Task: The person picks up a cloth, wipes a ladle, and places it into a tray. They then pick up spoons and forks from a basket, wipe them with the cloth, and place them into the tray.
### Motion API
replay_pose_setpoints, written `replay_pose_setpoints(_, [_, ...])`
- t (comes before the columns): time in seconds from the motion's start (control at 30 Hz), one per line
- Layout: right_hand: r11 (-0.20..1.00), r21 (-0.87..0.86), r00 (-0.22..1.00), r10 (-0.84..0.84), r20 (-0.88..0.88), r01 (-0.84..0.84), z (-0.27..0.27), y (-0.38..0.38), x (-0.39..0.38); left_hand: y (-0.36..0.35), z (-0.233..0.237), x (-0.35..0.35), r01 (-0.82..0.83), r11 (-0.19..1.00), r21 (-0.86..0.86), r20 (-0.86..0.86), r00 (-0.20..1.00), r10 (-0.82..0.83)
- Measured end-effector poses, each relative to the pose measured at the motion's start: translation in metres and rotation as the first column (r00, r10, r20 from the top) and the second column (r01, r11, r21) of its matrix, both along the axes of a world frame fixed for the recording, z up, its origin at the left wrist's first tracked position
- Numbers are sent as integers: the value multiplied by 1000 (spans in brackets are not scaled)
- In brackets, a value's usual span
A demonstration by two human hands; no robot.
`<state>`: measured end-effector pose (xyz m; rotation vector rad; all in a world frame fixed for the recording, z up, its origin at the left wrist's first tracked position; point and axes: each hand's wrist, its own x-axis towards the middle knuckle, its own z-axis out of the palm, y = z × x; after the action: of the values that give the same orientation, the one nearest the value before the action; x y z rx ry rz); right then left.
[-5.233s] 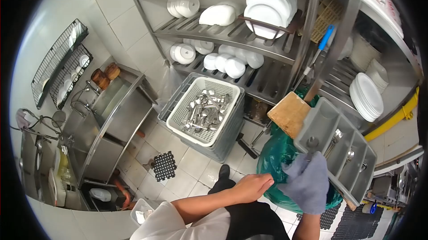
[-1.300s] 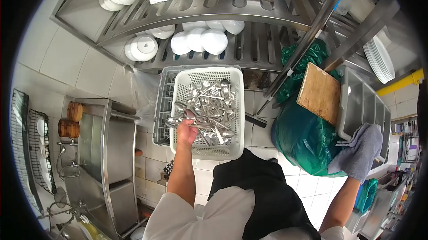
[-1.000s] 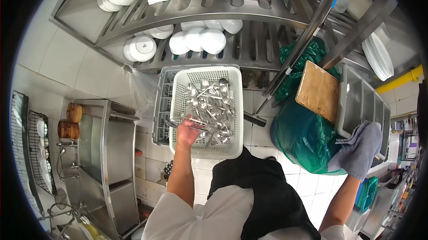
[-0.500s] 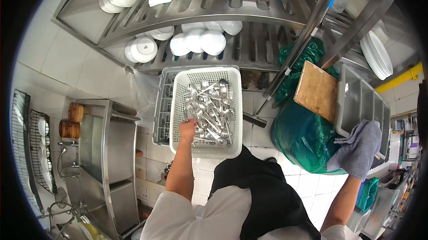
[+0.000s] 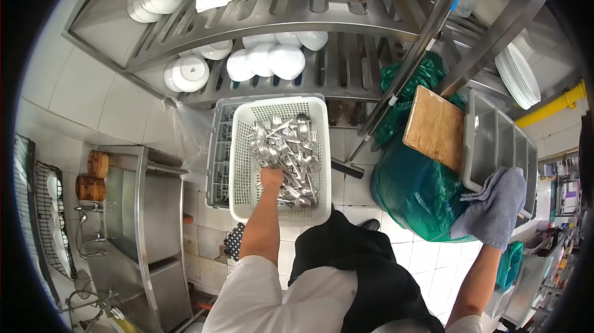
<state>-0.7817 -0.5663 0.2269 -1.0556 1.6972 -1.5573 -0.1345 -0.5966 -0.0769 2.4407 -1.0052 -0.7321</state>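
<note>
A white perforated basket [image 5: 238, 166] full of forks and spoons [image 5: 291, 147] rests on a grey rack [image 5: 218, 153] in the middle. My left hand [image 5: 271, 177] reaches into the basket among the cutlery; its fingers are bent down, and what they hold, if anything, is hidden. On the right, a grey cloth [image 5: 492, 206] covers my right hand, which is wrapped up in it beside the grey divided tray [image 5: 473, 166]. The fingers of that hand do not show.
Metal shelves [image 5: 359, 26] with white bowls [image 5: 288, 62] stand behind the basket. A wooden board [image 5: 434, 127] lies on a green-bagged bin [image 5: 411, 190] at right. A steel sink unit [image 5: 164, 228] stands at left, and stacked plates [image 5: 518, 76] at upper right.
My left hand has moved right and slightly deeper into the cutlery. My right hand with the cloth has barely moved. The whole view has shifted a little.
</note>
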Motion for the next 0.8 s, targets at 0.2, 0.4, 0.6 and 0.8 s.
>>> replay_pose_setpoints(0.2, [940, 129, -164, 187, -969, 315, 47, 19, 73, 22, 49, 28, -622, 742, -252, -784, 580, 220])
replay_pose_setpoints(0.4, [986, -108, 80, -118, -990, 126, 8, 4, 24, 42, 74, 66, -360, 879, -312, -583, 803, 122])
replay_pose_setpoints(0.6, [910, 207, -95, 256, -962, 360, 39, -2, 48, 61, 31, 48, 11, 966, -259, -211, 975, -68])
replay_pose_setpoints(0.8, [969, 194, 616, 61, -786, 152, 30, 3, 45, 43, 64, -28, 116, 968, 220, 17, 992, -123])
